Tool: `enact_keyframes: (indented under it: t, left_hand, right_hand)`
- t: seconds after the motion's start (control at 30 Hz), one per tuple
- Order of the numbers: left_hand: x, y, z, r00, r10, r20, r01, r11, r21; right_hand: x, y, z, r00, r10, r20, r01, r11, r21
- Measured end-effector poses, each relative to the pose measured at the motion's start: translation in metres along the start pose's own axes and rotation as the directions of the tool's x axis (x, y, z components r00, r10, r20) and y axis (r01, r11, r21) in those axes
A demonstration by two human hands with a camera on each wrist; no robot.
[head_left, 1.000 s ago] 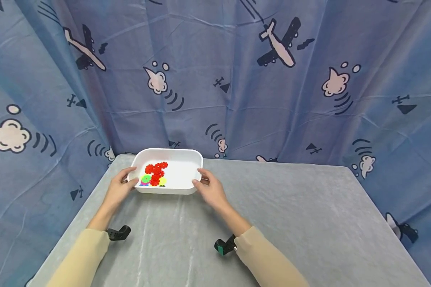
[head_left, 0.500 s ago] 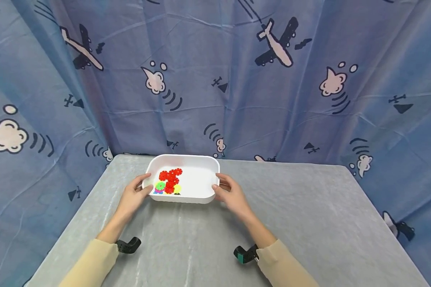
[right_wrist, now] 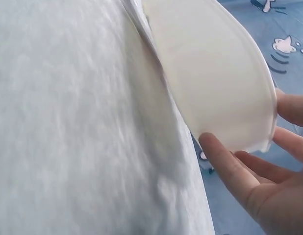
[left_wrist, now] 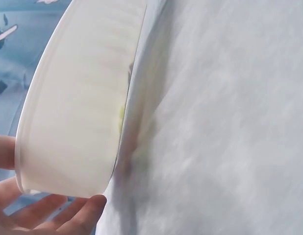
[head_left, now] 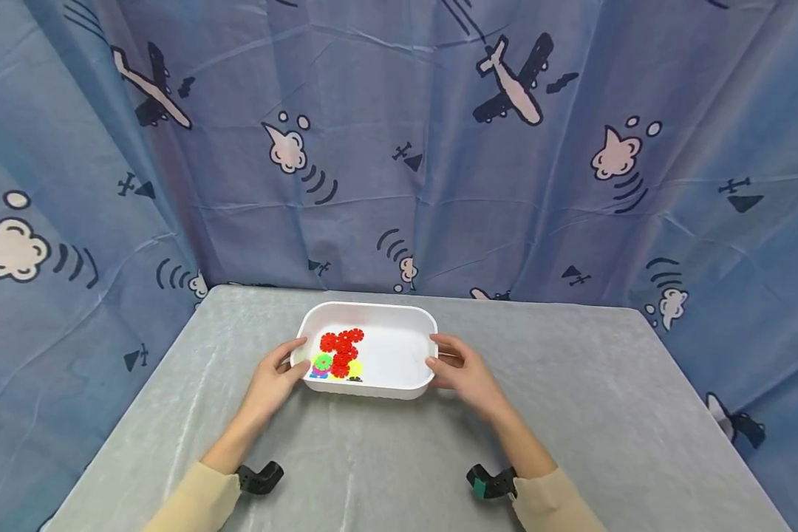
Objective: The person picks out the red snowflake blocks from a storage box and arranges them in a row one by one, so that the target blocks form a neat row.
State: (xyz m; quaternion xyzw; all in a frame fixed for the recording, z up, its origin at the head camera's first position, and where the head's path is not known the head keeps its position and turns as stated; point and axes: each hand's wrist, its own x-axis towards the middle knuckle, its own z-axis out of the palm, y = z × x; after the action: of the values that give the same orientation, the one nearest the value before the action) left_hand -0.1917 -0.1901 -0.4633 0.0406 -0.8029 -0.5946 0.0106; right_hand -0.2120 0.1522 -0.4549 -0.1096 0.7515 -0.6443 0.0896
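A white rectangular tray (head_left: 395,347) with rounded corners is held between both hands in the head view. Its left end is gripped by my left hand (head_left: 273,378), thumb at the rim. My right hand (head_left: 471,378) grips the opposite end the same way. Inside, toward the left, lie several red notched plastic discs (head_left: 341,355). Beside them are a green disc (head_left: 322,362) and a yellow piece (head_left: 355,368), with bits of pink, blue and black. Both wrist views show the tray's outer wall (left_wrist: 75,107) with fingers curled under its end; whether its base touches the table cannot be told.
A grey cloth covers the table (head_left: 399,458). Behind and at the sides hangs a blue curtain (head_left: 346,244) printed with planes and clouds, close to the table's back edge. Black wrist cameras (head_left: 261,479) are worn on both arms.
Both hands have carried the tray to the right and nearer to me, away from the back left of the table. The discs stay at its left side, and the grip is unchanged.
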Motion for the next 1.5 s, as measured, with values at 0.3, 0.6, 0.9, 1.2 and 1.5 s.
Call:
enact_keyframes:
  t: [0.3, 0.6, 0.9, 1.2, 1.5]
  left_hand:
    - [-0.015, -0.007, 0.015, 1.000, 0.021, -0.001, -0.020, 0.999, 0.045]
    - [-0.023, -0.010, 0.020, 1.000, 0.007, -0.005, -0.007, 0.995, 0.099]
    - [-0.019, -0.011, 0.016, 0.994, -0.016, 0.106, 0.003, 0.992, 0.124]
    - [-0.006, -0.014, 0.007, 0.969, 0.018, 0.246, -0.032, 0.998, 0.051]
    - [-0.004, -0.019, 0.004, 0.967, 0.019, 0.255, -0.035, 0.998, 0.060]
  right_hand:
    - [-0.013, 0.005, -0.014, 0.999, 0.041, 0.017, -0.040, 0.997, -0.062]
    - [-0.019, 0.010, -0.018, 0.998, 0.046, 0.040, -0.041, 0.993, -0.115]
    - [-0.022, -0.012, -0.025, 0.997, -0.019, -0.076, -0.010, 0.929, -0.370]
    - [-0.013, -0.046, -0.014, 0.991, -0.102, -0.086, 0.046, 0.868, -0.495]
    - [0.009, -0.048, 0.023, 0.986, -0.170, -0.006, 0.149, 0.884, -0.442]
